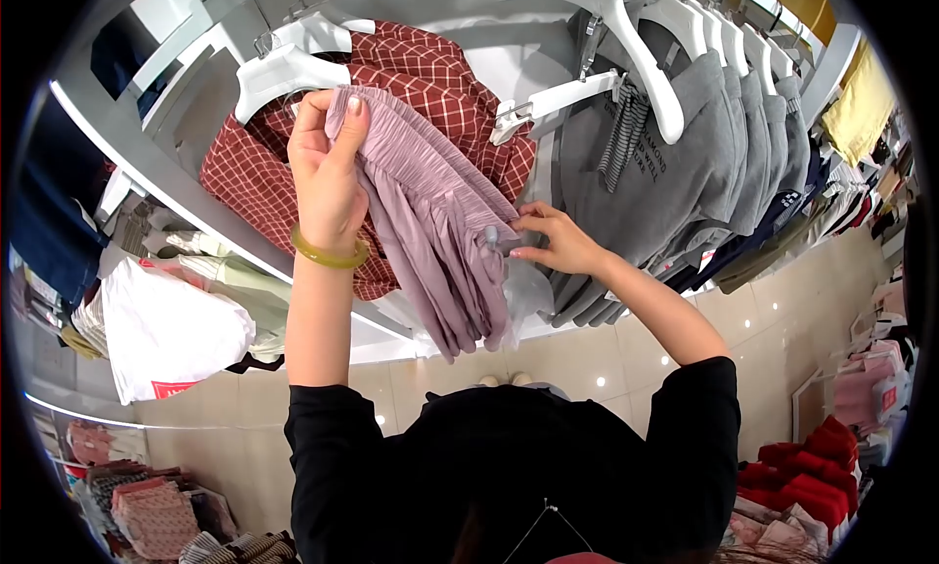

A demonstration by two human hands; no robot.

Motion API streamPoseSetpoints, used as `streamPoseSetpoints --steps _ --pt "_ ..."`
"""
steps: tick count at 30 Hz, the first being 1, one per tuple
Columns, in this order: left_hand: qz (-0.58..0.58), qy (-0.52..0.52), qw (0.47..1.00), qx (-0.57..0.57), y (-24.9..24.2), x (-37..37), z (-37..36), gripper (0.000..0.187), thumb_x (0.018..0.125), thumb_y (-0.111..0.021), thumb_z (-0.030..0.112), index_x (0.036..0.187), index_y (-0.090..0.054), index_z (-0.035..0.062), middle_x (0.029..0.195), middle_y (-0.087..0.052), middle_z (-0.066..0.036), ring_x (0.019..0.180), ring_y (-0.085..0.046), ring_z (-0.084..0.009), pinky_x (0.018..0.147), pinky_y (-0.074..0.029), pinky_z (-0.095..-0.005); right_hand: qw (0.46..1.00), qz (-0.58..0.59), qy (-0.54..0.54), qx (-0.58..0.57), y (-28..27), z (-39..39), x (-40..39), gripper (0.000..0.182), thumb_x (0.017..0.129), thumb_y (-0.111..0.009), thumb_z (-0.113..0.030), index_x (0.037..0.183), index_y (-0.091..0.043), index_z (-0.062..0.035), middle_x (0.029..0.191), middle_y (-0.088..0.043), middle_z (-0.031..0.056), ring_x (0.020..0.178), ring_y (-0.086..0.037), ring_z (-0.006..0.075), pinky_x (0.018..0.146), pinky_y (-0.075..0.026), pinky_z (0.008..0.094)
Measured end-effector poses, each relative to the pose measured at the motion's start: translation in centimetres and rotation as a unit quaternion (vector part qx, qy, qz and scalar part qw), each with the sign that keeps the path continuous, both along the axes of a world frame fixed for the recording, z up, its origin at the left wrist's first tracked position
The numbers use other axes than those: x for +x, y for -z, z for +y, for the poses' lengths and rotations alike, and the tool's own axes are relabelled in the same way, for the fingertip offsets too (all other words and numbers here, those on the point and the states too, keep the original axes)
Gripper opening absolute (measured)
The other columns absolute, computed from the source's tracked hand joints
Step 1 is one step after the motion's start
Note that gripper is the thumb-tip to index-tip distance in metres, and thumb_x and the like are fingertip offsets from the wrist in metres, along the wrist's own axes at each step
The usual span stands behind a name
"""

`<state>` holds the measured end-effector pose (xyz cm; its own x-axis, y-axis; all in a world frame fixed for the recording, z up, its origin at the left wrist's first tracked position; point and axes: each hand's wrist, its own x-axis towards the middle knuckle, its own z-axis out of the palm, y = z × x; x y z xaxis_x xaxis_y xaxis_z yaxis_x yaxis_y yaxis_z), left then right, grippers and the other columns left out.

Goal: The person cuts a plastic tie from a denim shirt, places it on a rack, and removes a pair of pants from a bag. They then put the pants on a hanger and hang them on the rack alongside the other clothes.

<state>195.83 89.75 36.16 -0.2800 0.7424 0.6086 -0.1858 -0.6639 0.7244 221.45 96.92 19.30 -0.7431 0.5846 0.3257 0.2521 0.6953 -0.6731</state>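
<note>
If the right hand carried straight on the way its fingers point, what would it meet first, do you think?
The right hand points leftward and already pinches the edge of the mauve pleated garment, so that fabric comes first; beyond it probably lies the red checked shirt, though depth is unclear.

The mauve garment [430, 212] gripped in the left hand's fingers [337, 138] is thin, finely pleated matt cloth, and a clear glossy plastic bag [528, 290] hangs just below the right hand's fingers [533, 233]. Behind the fingers hang a woven checked red shirt [430, 75] and soft matt grey sweatshirts [685, 153] on smooth white plastic hangers [646, 65]; the floor [782, 310] below is glossy tile.
</note>
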Motion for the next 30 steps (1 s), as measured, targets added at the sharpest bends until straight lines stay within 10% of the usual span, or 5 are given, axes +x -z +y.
streamPoseSetpoints --steps 9,14,18,30 --pt "-0.001 0.028 0.999 -0.035 1.1 -0.2 0.1 0.009 0.085 -0.060 0.002 0.092 -0.054 0.0046 0.087 -0.061 -0.001 0.076 -0.056 -0.0047 0.070 -0.046 -0.0197 0.999 -0.032 -0.023 0.024 -0.8 -0.4 0.8 0.026 0.074 -0.071 -0.017 0.092 -0.063 0.0006 0.089 -0.061 0.0183 0.082 -0.062 0.0291 0.067 -0.052 0.0348" --pt "0.081 0.033 0.992 -0.092 1.5 -3.1 -0.6 0.021 0.081 -0.061 -0.006 0.099 -0.055 0.0021 0.092 -0.061 -0.003 0.087 -0.057 -0.0092 0.082 -0.045 -0.0231 0.969 0.162 0.166 -0.088 -6.5 1.3 6.4 0.020 0.081 -0.068 -0.020 0.069 -0.063 -0.0039 0.060 -0.055 -0.0038 0.058 -0.047 0.0023 0.050 -0.037 0.0210" --pt "0.445 0.073 0.891 -0.057 0.7 -4.0 -1.4 0.036 0.076 -0.063 -0.007 0.111 -0.058 -0.0004 0.111 -0.059 -0.010 0.107 -0.054 -0.0187 0.094 -0.041 -0.0299 0.938 0.286 0.141 -0.139 -9.7 2.3 9.4 0.025 0.080 -0.070 -0.012 0.062 -0.054 -0.0050 0.059 -0.048 -0.0071 0.056 -0.038 0.0014 0.050 -0.030 0.0199" --pt "0.520 0.082 0.825 -0.205 1.7 -3.2 -1.6 0.012 0.081 -0.062 -0.002 0.085 -0.051 -0.0010 0.082 -0.053 -0.003 0.071 -0.043 -0.0051 0.061 -0.039 -0.0219 0.915 0.341 0.165 -0.137 -12.4 0.7 9.7 0.032 0.081 -0.067 -0.007 0.060 -0.043 -0.0076 0.064 -0.050 -0.0051 0.059 -0.039 0.0025 0.054 -0.031 0.0198"
